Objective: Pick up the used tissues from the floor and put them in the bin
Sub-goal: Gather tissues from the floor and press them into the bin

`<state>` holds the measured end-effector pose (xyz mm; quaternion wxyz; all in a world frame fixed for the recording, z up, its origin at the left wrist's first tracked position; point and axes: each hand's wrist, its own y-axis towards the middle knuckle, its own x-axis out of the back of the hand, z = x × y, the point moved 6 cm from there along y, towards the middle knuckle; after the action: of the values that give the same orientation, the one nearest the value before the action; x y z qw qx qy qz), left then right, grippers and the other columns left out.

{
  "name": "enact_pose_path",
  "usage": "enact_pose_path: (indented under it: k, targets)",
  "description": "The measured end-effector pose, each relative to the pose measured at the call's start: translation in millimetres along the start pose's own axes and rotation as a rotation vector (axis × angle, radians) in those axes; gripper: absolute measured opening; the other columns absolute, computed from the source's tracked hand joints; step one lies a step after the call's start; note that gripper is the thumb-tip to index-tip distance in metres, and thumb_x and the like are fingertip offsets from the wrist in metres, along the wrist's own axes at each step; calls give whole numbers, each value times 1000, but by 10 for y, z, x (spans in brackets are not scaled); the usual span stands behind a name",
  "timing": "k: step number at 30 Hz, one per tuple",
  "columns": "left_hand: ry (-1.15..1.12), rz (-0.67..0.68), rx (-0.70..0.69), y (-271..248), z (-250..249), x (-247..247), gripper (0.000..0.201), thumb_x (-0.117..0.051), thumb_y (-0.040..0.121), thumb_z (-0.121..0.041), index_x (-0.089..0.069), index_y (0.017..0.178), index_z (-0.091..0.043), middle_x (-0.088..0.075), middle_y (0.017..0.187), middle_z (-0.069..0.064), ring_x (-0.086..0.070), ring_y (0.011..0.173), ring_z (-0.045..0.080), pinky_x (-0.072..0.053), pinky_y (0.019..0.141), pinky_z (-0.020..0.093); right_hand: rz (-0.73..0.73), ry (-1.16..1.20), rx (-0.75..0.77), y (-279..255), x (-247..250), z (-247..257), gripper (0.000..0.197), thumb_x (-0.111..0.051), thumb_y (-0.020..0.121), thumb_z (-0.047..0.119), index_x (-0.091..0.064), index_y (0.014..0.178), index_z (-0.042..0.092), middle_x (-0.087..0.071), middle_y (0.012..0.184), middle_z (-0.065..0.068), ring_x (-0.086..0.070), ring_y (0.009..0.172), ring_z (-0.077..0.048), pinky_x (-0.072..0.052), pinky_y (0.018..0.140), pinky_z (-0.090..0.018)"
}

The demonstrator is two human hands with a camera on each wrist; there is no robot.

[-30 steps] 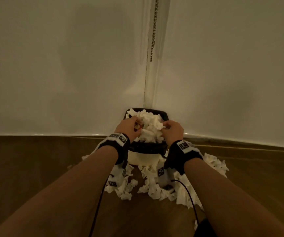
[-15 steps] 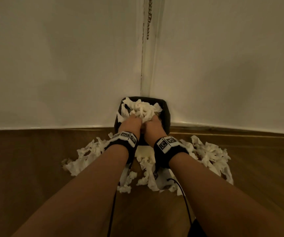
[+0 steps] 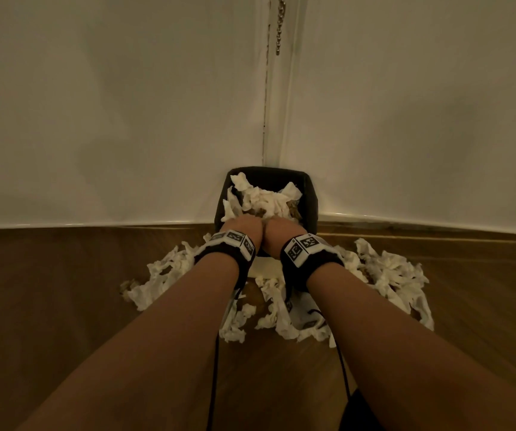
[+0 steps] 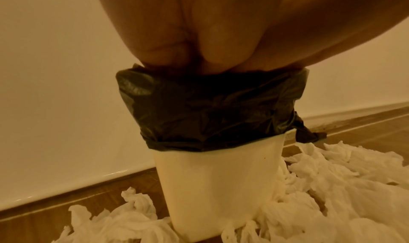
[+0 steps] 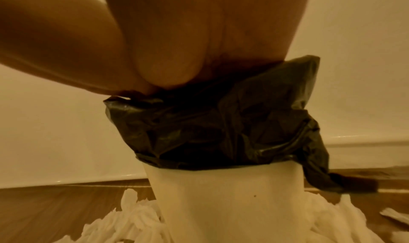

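A: Your left hand [image 3: 241, 224] and right hand [image 3: 281, 227] are side by side, plunged into the small cream plastic bin with the black bag liner [image 4: 218, 180]. Fingers are buried; can't tell what they hold.

B: Press the crumpled white tissues [image 3: 262, 199] straight down; the bin looks light and tippy.

A: Surroundings?

B: White corner walls [image 3: 110, 104] beyond your hands, brown wood floor [image 3: 48, 290] beneath. More tissues ring the base below both wrists. Far from done.

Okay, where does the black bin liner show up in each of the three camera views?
Head: black bin liner rings the bin's mouth, centre frame, in the wall corner.
Left wrist: a crumpled band across the middle, just below the fingers.
Right wrist: a tilted band at centre right, with a loose tail hanging right.
Shared landmark: the cream bin below the liner.
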<state>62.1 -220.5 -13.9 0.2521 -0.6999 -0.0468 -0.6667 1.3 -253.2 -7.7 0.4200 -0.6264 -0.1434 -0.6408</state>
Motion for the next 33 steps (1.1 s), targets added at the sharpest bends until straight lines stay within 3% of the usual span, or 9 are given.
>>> enact_pose_path:
  k: [7, 11, 15, 17, 19, 22, 25, 28, 33]
  targets:
    - [23, -209, 0, -211, 52, 221, 29, -41, 92, -26, -48, 120, -23, -62, 110, 1, -55, 106, 24, -27, 100, 42, -179, -45, -47, -59, 196, 20, 39, -38, 97, 34, -48, 131, 18, -45, 141, -6, -44, 128, -26, -35, 103, -43]
    - [-144, -397, 10, -380, 137, 548, 26, -38, 94, -26, -51, 116, -23, -65, 104, 1, -57, 101, 24, -32, 88, 37, -356, -55, -54, -232, 474, 86, 40, -43, 95, 29, -44, 132, 14, -45, 137, -11, -40, 128, -31, -31, 105, -45]
    - [-371, -496, 54, -567, 327, 753, 26, -34, 97, -33, -54, 96, -16, -57, 80, 5, -53, 71, 25, -37, 64, 31, -522, 24, 52, -418, 683, 207, 36, -40, 97, 26, -49, 127, 10, -51, 128, -13, -47, 118, -29, -41, 98, -40]
    - [-317, -487, 57, -634, 392, 742, 32, -33, 96, -39, -53, 79, -19, -50, 69, 0, -47, 61, 20, -35, 59, 29, -495, 119, 91, -495, 672, 297, 33, -37, 97, 26, -56, 118, 9, -59, 117, -13, -55, 109, -29, -47, 91, -39]
    - [-271, -450, 57, -671, 458, 651, 39, -33, 95, -42, -51, 68, -20, -47, 60, -3, -45, 56, 17, -33, 56, 27, -443, 180, 108, -587, 549, 381, 28, -38, 96, 28, -60, 100, 10, -64, 98, -12, -61, 92, -29, -49, 75, -35]
    - [-246, -412, 86, -765, 581, 436, 43, -35, 95, -40, -47, 59, -19, -42, 54, -4, -44, 55, 19, -29, 51, 25, -337, 168, 155, -676, 187, 494, 30, -41, 96, 33, -52, 76, 13, -54, 72, -4, -55, 68, -23, -41, 59, -29]
    - [-259, -344, 117, -874, 671, 142, 45, -35, 95, -40, -45, 57, -19, -43, 54, -3, -45, 54, 20, -32, 50, 25, -191, 208, 110, -617, -281, 450, 35, -45, 95, 31, -51, 67, 11, -52, 67, -4, -58, 71, -26, -39, 59, -28]
    - [-252, -253, 104, -1003, 685, -208, 42, -34, 96, -39, -50, 64, -18, -49, 62, -1, -52, 63, 22, -38, 58, 28, -46, 303, -1, -530, -813, 318, 23, -49, 94, 22, -64, 95, 4, -65, 98, -14, -61, 95, -29, -47, 76, -33]
    - [-203, -78, 145, -1198, 750, -843, 42, -31, 98, -40, -51, 70, -15, -50, 68, 2, -50, 65, 21, -39, 58, 28, 101, 345, -77, -427, -1467, 314, 45, -57, 90, 28, -50, 130, 7, -52, 132, -14, -50, 120, -30, -42, 101, -36]
